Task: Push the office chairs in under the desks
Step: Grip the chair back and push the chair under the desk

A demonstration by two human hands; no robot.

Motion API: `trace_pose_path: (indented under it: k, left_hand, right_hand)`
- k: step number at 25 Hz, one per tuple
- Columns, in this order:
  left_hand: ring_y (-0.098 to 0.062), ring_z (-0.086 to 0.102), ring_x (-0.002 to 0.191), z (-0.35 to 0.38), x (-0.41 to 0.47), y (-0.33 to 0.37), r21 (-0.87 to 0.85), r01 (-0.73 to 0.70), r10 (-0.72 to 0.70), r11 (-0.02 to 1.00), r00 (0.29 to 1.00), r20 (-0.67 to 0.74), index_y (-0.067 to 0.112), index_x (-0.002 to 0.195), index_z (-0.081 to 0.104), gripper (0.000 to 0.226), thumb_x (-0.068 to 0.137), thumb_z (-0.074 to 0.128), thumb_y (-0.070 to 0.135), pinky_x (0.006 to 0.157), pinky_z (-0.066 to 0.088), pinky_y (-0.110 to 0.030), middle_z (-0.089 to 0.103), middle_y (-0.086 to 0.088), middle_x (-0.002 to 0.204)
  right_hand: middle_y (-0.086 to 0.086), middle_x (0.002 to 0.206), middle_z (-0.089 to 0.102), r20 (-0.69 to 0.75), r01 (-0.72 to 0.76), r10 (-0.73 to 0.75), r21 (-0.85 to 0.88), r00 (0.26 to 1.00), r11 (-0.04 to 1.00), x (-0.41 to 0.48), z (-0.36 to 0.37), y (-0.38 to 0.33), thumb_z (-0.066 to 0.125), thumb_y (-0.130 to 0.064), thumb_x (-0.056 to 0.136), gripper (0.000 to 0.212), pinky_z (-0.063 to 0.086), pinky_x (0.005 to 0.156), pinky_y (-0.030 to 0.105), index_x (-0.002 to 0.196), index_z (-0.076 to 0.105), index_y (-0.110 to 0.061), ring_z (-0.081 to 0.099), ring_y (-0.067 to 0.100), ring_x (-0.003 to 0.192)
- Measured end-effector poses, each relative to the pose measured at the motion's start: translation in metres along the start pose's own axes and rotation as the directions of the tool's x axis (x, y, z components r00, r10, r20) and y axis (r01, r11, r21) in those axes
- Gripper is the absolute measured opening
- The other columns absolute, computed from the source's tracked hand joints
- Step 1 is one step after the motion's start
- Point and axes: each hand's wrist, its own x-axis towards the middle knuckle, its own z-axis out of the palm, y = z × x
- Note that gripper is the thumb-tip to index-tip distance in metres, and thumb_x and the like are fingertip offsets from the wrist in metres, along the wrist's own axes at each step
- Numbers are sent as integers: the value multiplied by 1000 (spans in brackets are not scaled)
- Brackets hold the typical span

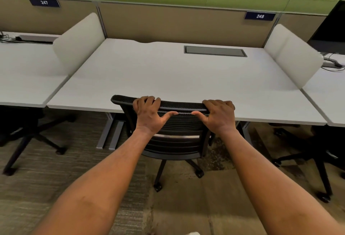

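A black mesh-backed office chair (177, 141) stands in front of the middle white desk (168, 77), its backrest top level with the desk's front edge and its seat hidden under the desktop. My left hand (149, 113) grips the top rail of the backrest left of centre. My right hand (218, 115) grips the same rail right of centre. Both thumbs lie on the near side of the mesh, fingers curled over the top. The chair's wheeled base (177, 176) shows on the carpet below.
Two more black chairs sit partly under the neighbouring desks, one at the left (28, 137) and one at the right (317, 160). White divider screens (80, 42) (293, 55) flank the desk. Grey desk legs (110, 134) stand left of the chair. A dark monitor (330, 27) is at far right.
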Motion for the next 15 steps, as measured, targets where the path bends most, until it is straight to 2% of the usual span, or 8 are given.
trace_pose_path:
  k: [6,11,13,15]
  left_hand:
    - [-25,46,92,-3,0,-2,47,15,-16,999,1000,22,17,88,58,75,71,39,87,81,30,-40,58,-2,90]
    - [-27,45,93,-10,-5,4,137,53,-62,989,996,64,13,92,50,83,72,23,90,86,33,-42,53,-7,96]
    - [-31,45,104,-14,-11,11,194,79,-101,978,989,106,10,99,47,89,73,17,90,99,34,-46,52,-11,106]
    - [-35,34,130,-14,-18,14,218,127,-168,968,970,178,6,120,43,93,77,19,84,117,19,-49,44,-15,131]
  right_hand:
    - [-6,82,69,60,-28,29,-14,998,1000,1,-4,-4,19,-85,86,73,36,74,37,89,62,-26,63,23,80]
    - [-3,100,69,145,-72,69,14,987,997,-2,-12,-16,13,-83,86,81,40,83,42,105,64,-22,61,25,97]
    - [2,114,66,187,-84,79,20,979,996,-5,-18,-17,11,-81,87,85,40,92,45,117,60,-17,57,27,108]
    - [8,130,58,249,-126,111,44,962,991,-9,-18,-24,13,-75,91,85,35,105,46,132,50,-11,48,30,122]
